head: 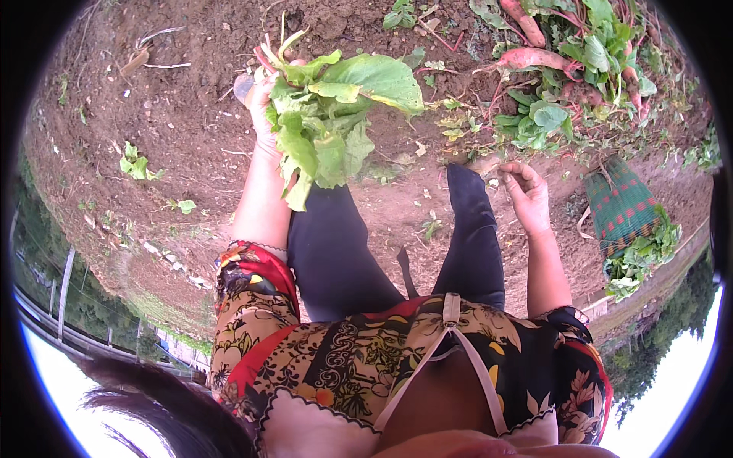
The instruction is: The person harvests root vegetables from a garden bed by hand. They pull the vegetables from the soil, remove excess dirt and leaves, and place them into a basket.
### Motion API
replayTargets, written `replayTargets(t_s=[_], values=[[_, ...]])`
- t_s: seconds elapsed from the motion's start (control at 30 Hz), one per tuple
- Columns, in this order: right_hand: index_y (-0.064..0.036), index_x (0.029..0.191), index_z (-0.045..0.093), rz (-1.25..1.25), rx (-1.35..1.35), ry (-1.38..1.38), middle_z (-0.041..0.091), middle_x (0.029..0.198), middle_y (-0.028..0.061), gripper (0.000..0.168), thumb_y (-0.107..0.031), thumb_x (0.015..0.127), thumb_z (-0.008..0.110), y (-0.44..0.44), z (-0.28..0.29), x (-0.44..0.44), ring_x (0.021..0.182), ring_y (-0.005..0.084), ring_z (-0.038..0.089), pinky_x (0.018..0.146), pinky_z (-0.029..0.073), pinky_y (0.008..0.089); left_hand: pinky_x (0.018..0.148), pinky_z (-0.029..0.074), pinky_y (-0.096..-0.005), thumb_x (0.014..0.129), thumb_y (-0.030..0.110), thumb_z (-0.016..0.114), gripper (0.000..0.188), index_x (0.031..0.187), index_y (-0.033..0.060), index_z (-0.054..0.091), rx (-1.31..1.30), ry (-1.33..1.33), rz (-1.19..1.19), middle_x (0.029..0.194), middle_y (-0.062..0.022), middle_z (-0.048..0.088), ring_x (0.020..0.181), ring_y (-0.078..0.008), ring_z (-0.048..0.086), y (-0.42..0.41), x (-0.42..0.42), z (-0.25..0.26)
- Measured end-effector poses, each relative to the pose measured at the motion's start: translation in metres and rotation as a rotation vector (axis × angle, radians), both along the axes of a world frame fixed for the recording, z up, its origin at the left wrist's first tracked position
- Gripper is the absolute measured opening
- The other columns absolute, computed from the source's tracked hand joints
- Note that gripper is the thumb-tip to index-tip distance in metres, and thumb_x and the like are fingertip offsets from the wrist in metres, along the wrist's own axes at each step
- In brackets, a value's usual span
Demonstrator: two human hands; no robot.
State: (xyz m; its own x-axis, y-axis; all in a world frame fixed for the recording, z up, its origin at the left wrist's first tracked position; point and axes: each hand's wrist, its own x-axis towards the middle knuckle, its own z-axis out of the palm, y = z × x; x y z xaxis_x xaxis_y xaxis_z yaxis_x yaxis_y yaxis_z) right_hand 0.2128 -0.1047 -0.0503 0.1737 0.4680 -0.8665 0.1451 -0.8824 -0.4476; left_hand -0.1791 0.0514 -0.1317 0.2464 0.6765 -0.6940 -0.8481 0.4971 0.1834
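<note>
My left hand (262, 100) is closed around the reddish stalks of a bunch of broad green leaves (326, 126), some yellowing. The leaves hang over my left knee, and the stalk ends point away from me. Beside that hand is a grey rounded object (243, 87) that I cannot identify. My right hand (527, 192) hovers by my right lower leg, fingers curled and thumb near them; whether anything small is between them is unclear. Ahead of it, long red-skinned radishes (532, 58) with leafy tops lie in a heap on the soil.
A green woven basket (621, 197) with red marks lies at my right, with leaves (644, 252) at its mouth. Loose leaves (137, 165) lie on the bare soil (172, 109) at left. Dry stalks (163, 37) are farther off. A railing (66, 292) stands at far left.
</note>
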Motion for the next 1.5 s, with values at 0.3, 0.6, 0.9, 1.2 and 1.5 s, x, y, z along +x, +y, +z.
replayTargets(t_s=[0.3,0.6,0.9,1.2,1.5], values=[[-0.003,0.143,0.031,0.075,0.655,-0.027,0.041,0.144,0.0141,0.092,-0.031,0.070,0.080,0.012,0.149,0.034,0.127,0.0270,0.044,0.108,0.033,0.0411,0.081,0.051,-0.0309,0.075,-0.004,0.064,0.037,0.110,0.0028,0.055,0.280,0.694,-0.402,0.095,-0.0046,0.062,0.084,-0.0161,0.063,-0.042,0.128,0.181],[-0.010,0.151,-0.002,0.437,0.808,0.563,0.018,0.154,0.0187,0.137,-0.043,0.053,0.089,-0.064,0.261,0.065,0.138,0.0368,0.028,0.114,0.025,0.0419,0.095,0.045,-0.0316,0.078,0.003,0.072,0.053,0.124,0.0056,0.046,0.321,0.583,-0.341,0.116,-0.0056,0.056,0.108,-0.0166,0.056,-0.234,0.310,0.358],[-0.009,0.151,0.004,0.488,0.807,0.559,0.031,0.148,0.0185,0.120,-0.028,0.063,0.083,-0.148,0.310,0.129,0.133,0.0300,0.039,0.109,0.034,0.0375,0.109,0.033,-0.0406,0.069,0.028,0.079,0.092,0.142,0.0084,0.027,0.438,0.494,-0.306,0.139,-0.0077,0.038,0.130,-0.0252,0.039,-0.315,0.379,0.432],[-0.006,0.148,0.019,0.174,0.925,0.489,0.044,0.138,0.0172,0.098,-0.016,0.069,0.077,-0.236,0.336,0.157,0.130,0.0237,0.043,0.108,0.034,0.0350,0.114,0.020,-0.0415,0.073,0.040,0.075,0.108,0.148,0.0003,0.009,0.801,0.700,-0.507,0.152,-0.0182,0.012,0.142,-0.0294,0.016,-0.367,0.415,0.435],[0.002,0.140,0.028,0.089,0.784,0.512,0.043,0.137,0.0139,0.090,-0.004,0.063,0.075,-0.324,0.373,0.168,0.130,0.0200,0.039,0.110,0.032,0.0337,0.112,0.026,-0.0414,0.073,0.044,0.076,0.107,0.148,0.0027,0.012,0.863,0.830,-0.495,0.150,-0.0147,0.017,0.138,-0.0279,0.024,-0.482,0.414,0.450]])
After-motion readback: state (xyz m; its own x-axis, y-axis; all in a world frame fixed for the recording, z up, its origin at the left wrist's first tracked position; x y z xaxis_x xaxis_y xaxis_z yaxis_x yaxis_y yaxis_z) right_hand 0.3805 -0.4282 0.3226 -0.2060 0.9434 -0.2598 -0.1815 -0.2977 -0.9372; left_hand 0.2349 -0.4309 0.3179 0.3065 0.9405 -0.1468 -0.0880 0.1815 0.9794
